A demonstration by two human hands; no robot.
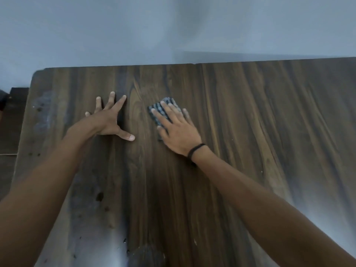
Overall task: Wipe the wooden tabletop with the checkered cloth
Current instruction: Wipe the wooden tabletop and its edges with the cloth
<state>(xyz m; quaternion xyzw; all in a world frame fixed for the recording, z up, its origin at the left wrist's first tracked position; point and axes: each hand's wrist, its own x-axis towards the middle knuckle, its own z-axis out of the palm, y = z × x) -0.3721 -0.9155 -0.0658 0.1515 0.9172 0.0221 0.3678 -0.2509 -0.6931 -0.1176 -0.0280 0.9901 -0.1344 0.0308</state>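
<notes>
The dark wooden tabletop (250, 122) fills most of the head view. A small folded checkered cloth (158, 112), dark blue and white, lies on it a little right of the middle. My right hand (177, 130) presses flat on the cloth with straight, spread fingers and covers most of it; a black band circles that wrist. My left hand (109, 120) rests flat on the bare wood to the left of the cloth, fingers spread, holding nothing.
A pale blue-grey wall (173, 31) runs along the table's far edge. Whitish smears and dark spots (44, 112) mark the table's left side and near-left area. Dark floor and a dark object (3, 101) show past the left edge.
</notes>
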